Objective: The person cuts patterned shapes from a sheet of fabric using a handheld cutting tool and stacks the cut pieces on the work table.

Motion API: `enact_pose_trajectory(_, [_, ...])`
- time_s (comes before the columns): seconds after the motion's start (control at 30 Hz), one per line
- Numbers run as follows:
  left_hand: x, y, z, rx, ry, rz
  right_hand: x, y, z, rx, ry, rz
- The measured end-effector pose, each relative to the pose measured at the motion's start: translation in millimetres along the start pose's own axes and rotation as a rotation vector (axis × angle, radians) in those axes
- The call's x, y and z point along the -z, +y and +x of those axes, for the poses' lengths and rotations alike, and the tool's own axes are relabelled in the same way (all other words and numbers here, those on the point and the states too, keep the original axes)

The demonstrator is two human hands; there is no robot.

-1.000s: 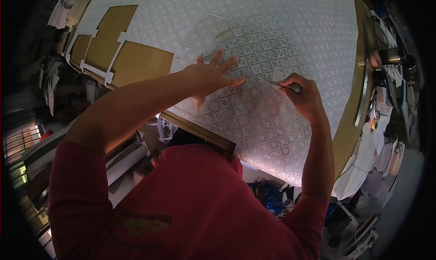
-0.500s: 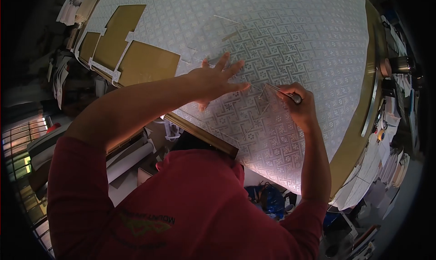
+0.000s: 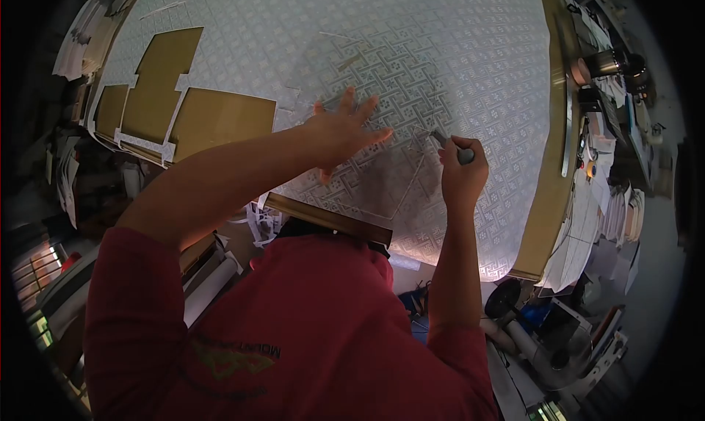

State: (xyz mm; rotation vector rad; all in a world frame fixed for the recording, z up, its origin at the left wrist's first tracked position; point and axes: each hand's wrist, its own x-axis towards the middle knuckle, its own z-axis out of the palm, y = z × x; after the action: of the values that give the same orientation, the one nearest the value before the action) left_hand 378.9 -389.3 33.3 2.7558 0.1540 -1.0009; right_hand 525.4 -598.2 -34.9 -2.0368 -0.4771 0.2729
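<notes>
A large pale grey-green sheet (image 3: 499,90) with an embossed lattice pattern covers the table. My left hand (image 3: 341,136) lies flat on it, fingers spread. To its right, my right hand (image 3: 464,173) grips a slim knife-like tool (image 3: 465,156) with a rounded grey end. The tool's dark tip (image 3: 438,136) points at the sheet, just right of my left fingertips; whether it touches cannot be made out. Pale straight lines (image 3: 408,193) meet in a corner on the sheet below my hands. They may be the edges of a clear plate or cuts.
Cut-out openings at the left show the brown tabletop (image 3: 224,116). Thin offcut strips (image 3: 163,9) lie on the sheet. A long metal ruler (image 3: 566,127) rests along the right edge. Beyond it are a dark metal flask (image 3: 606,62), a tape roll (image 3: 591,169) and stacked papers (image 3: 620,215).
The view has shifted, moving the table left in the picture. My right hand has turned and the tool stands steeper. My left hand stays flat on the sheet.
</notes>
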Motion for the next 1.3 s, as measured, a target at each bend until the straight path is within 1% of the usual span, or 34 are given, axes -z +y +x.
enact_pose_trajectory(0.07, [-0.8, -1.9, -1.4, -0.006, 0.011, -0.04, -5.8, -5.3, -0.1, 0.008, 0.031, -0.087])
enact_pose_trajectory(0.13, [-2.6, -4.1, -2.2, -0.008, 0.016, -0.079, -14.8, -4.6, 1.2, -0.047, 0.147, 0.009])
enact_pose_trajectory(0.23, [-5.3, -6.9, -4.6, -0.021, 0.035, -0.117, -21.3, -7.2, 3.3, -0.04, 0.193, -0.048])
enact_pose_trajectory(0.37, [-8.3, -10.4, -6.4, -0.038, 0.058, -0.15, -22.4, -9.3, 3.7, -0.036, 0.184, -0.107])
enact_pose_trajectory(0.47, [-16.0, -11.5, -2.5, -0.047, 0.09, -0.153, -24.1, -9.0, -3.5, -0.09, 0.156, -0.139])
enact_pose_trajectory(0.53, [-12.4, -12.4, -2.7, -0.042, 0.117, -0.154, -30.9, 13.2, -16.3, -0.008, 0.24, 0.01])
enact_pose_trajectory(0.57, [-7.2, -10.7, -6.2, -0.054, 0.09, -0.137, -32.9, 25.0, -18.8, 0.016, 0.249, 0.039])
enact_pose_trajectory(0.6, [-3.3, -11.2, -7.9, -0.062, 0.059, -0.118, -35.9, 21.2, -6.3, 0.026, 0.24, 0.045])
enact_pose_trajectory(0.67, [-1.7, -12.2, -8.2, -0.063, 0.063, -0.118, -35.3, 17.5, 11.9, 0.102, 0.176, -0.072])
enact_pose_trajectory(0.7, [-2.0, -11.7, -7.7, -0.073, 0.071, -0.115, -39.6, -9.1, 25.1, 0.111, 0.18, -0.15])
enact_pose_trajectory(0.73, [-2.6, -11.4, -6.6, -0.069, 0.069, -0.115, -46.7, -7.1, 45.3, 0.111, 0.178, -0.147])
enact_pose_trajectory(0.8, [-3.9, -11.3, -4.6, -0.054, 0.065, -0.147, -54.7, 0.3, 85.6, 0.092, 0.135, -0.005])
enact_pose_trajectory(0.87, [-3.7, -11.4, -3.6, -0.051, 0.063, -0.149, -63.4, 1.2, 102.9, 0.111, 0.141, 0.008])
enact_pose_trajectory(0.93, [-4.0, -11.5, -4.1, -0.05, 0.062, -0.154, -70.3, 7.0, 107.1, 0.131, 0.146, 0.017])
enact_pose_trajectory(1.0, [-4.8, -11.4, -5.0, -0.051, 0.069, -0.156, -77.0, 12.5, 106.2, 0.153, 0.175, 0.157])
enact_pose_trajectory(1.13, [-5.7, -10.4, -7.7, -0.043, 0.083, -0.162, -75.8, 14.9, 106.8, 0.207, 0.132, 0.076])
enact_pose_trajectory(1.23, [-3.4, -8.4, -6.6, -0.026, 0.067, -0.159, -66.4, 6.5, 109.2, 0.174, 0.076, 0.142])
enact_pose_trajectory(1.3, [-6.6, -8.2, -5.1, -0.023, 0.066, -0.165, -52.3, -1.0, 117.4, 0.033, -0.119, 0.277])
